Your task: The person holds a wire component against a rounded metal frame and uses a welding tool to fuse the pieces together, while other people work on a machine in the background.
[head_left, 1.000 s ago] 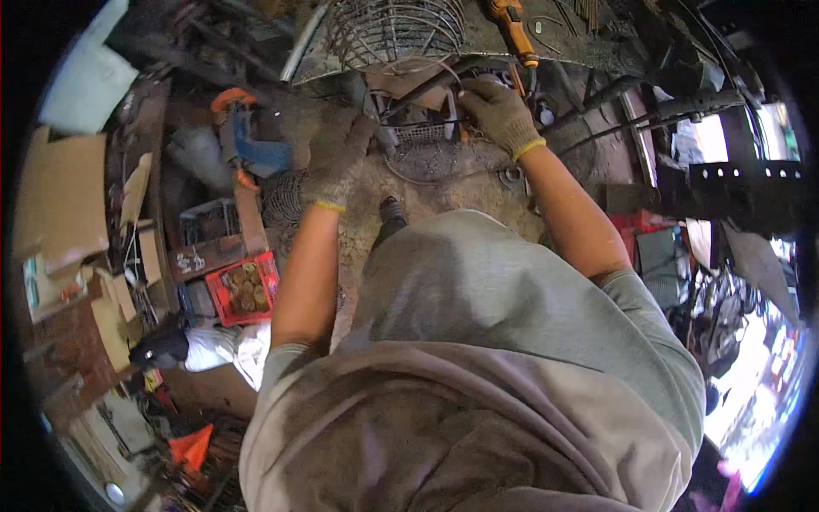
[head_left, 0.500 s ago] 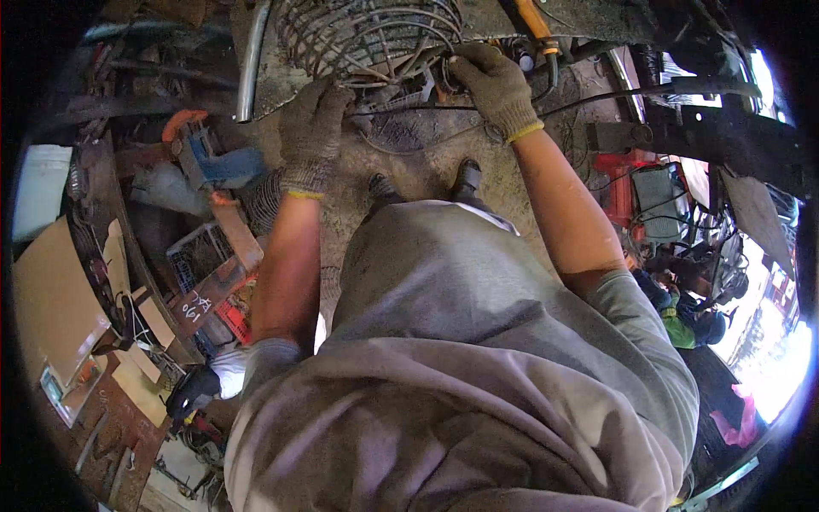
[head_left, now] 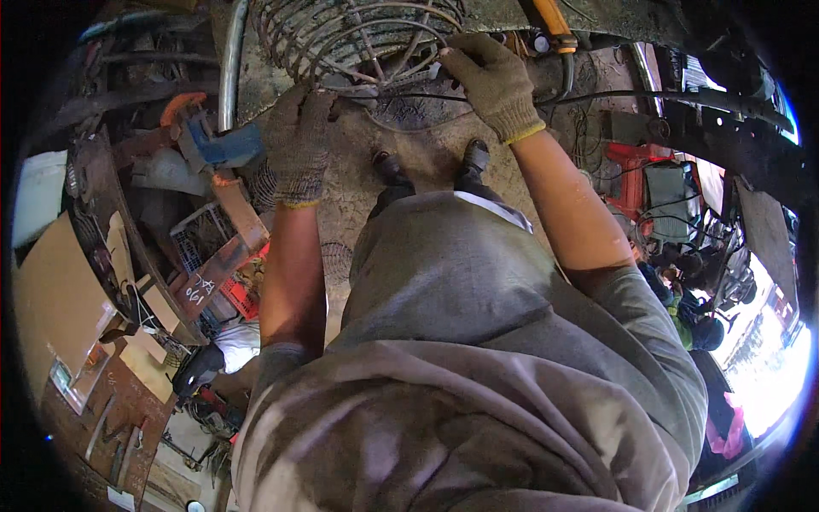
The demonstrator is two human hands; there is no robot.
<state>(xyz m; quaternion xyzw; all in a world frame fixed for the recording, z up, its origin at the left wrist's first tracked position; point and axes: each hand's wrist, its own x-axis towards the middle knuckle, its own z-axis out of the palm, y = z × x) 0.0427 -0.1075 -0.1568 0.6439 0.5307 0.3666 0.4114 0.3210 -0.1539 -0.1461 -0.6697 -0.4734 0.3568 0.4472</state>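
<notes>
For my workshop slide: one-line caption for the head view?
Gloved left hand and right hand grip a round wire fan guard.

This is a cluttered repair workshop. The dirt floor (head_left: 426,158) at the upper middle is stained and cracked. On the left of the frame lie scrap metal, a blue power tool (head_left: 217,147), a small wire basket (head_left: 200,235), a red crate (head_left: 243,294) and sheets of cardboard (head_left: 55,294). A round wire fan guard (head_left: 350,38) sits at the top, cables (head_left: 665,98) run across the upper right, and a red machine (head_left: 636,171) stands at the right.
</notes>
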